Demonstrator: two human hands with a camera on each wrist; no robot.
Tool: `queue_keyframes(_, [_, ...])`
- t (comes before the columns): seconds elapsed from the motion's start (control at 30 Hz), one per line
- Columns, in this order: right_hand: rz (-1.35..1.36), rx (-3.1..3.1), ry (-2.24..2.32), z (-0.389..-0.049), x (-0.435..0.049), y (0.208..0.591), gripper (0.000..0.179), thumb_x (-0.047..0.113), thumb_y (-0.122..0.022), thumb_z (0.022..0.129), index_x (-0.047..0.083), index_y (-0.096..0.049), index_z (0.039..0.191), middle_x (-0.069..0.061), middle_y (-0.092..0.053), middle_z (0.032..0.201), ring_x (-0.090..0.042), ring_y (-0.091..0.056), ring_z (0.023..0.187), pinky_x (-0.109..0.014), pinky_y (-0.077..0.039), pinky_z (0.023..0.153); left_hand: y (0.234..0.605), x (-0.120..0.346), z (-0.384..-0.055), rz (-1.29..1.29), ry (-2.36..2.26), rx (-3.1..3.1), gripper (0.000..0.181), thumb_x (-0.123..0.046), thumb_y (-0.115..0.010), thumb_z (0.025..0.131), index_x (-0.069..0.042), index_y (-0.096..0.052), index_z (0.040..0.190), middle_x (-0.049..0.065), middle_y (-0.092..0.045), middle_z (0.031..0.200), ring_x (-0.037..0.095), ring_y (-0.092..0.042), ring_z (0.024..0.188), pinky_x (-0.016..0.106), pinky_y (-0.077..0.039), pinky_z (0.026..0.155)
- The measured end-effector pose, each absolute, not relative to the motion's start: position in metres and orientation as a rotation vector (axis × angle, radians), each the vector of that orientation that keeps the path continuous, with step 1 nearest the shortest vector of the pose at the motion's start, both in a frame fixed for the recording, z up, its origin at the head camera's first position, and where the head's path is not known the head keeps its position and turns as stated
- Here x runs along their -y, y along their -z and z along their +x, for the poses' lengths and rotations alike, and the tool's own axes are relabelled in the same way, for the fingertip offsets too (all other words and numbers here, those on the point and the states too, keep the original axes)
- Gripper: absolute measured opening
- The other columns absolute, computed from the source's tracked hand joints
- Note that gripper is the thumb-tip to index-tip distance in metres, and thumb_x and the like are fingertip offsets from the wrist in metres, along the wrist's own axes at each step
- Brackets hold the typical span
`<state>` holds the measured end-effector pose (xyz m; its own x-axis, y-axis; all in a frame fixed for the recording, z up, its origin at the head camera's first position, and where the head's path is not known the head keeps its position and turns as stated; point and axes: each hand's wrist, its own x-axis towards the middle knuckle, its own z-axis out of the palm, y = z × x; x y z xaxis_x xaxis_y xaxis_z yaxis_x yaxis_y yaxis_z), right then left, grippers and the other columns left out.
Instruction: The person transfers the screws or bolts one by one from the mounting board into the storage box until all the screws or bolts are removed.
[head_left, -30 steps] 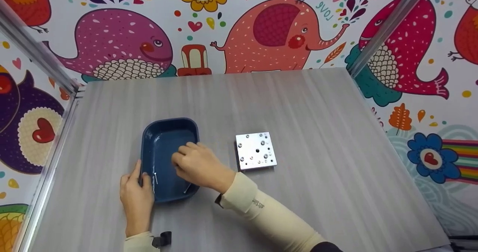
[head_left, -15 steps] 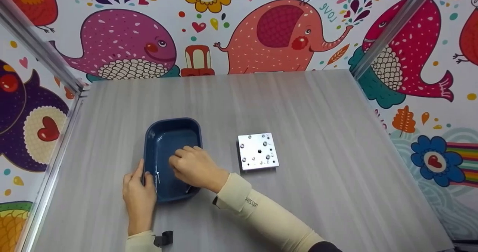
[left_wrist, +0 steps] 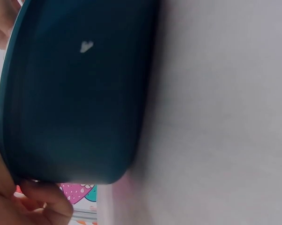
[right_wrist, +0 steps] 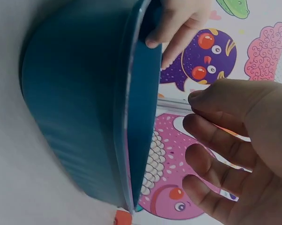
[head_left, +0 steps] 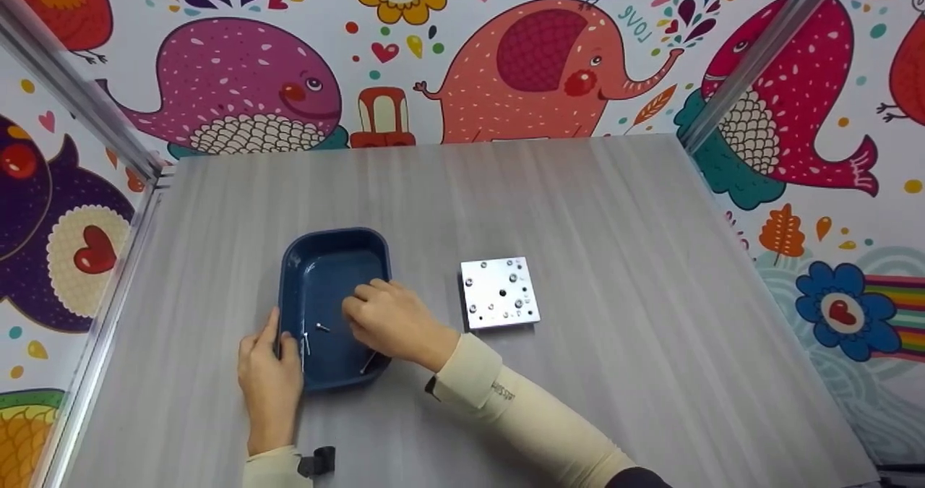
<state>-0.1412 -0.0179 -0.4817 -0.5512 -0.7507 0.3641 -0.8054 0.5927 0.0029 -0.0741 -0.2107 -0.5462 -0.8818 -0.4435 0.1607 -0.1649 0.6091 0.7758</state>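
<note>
My left hand point(head_left: 269, 387) holds the left rim of a deep blue plastic tray point(head_left: 340, 267), thumb over the edge and fingers along the outer wall. Inside the tray lie a short screw point(head_left: 322, 327), a long thin screw point(head_left: 306, 345) by the left wall and another slim metal piece point(head_left: 368, 363) near the front right corner. Above the tray's right side hovers my right hand point(head_left: 396, 323). In the right wrist view its fingers point(right_wrist: 211, 161) are loosely bent and apart, and I see nothing held between them or the thumb.
To the tray's right, a square silver metal plate point(head_left: 498, 293) with holes and screw heads lies on the grey wood-grain table point(head_left: 614, 257). Metal profile rails point(head_left: 108, 314) and cartoon-printed walls bound the table at the left and back.
The short screw now shows on the tray floor where none was visible before. My right hand has shifted slightly right, away from it. My left hand keeps its hold on the tray.
</note>
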Motion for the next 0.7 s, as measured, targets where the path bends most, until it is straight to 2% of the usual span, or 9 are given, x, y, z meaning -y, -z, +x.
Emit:
queue_keyframes(0.2, [1.222, 2.517, -0.288, -0.143, -0.009, 0.472, 0.004, 0.017, -0.068, 0.091, 0.016, -0.072, 0.092, 0.003, -0.065, 0.085, -0.015, -0.059, 0.075, -0.030, -0.047, 0.062, 0.548, 0.211, -0.074, 0.480, 1.158, 2.501, 0.045, -0.002, -0.052, 0.099, 0.002, -0.052, 0.143, 0.033, -0.053, 0.112, 0.046, -0.053, 0.103, 0.060, -0.041, 0.090])
queue_keyframes(0.43, [1.143, 2.565, -0.389, -0.147, -0.046, 0.468, 0.009, 0.015, -0.074, 0.087, 0.015, -0.072, 0.096, 0.002, -0.069, 0.090, -0.017, -0.064, 0.082, -0.034, -0.050, 0.068, 0.548, 0.210, -0.075, 0.481, 1.164, 2.490, 0.044, -0.002, -0.052, 0.099, 0.003, -0.052, 0.143, 0.032, -0.053, 0.111, 0.044, -0.054, 0.100, 0.059, -0.042, 0.088])
queue_keyframes(0.7, [1.034, 2.598, -0.408, -0.149, -0.091, 0.470, 0.011, 0.011, -0.076, 0.085, 0.012, -0.072, 0.095, 0.000, -0.068, 0.089, -0.019, -0.063, 0.079, -0.036, -0.051, 0.067, 0.549, 0.210, -0.075, 0.491, 1.153, 2.481, 0.044, -0.001, -0.053, 0.098, 0.003, -0.053, 0.142, 0.032, -0.053, 0.110, 0.045, -0.054, 0.099, 0.059, -0.043, 0.087])
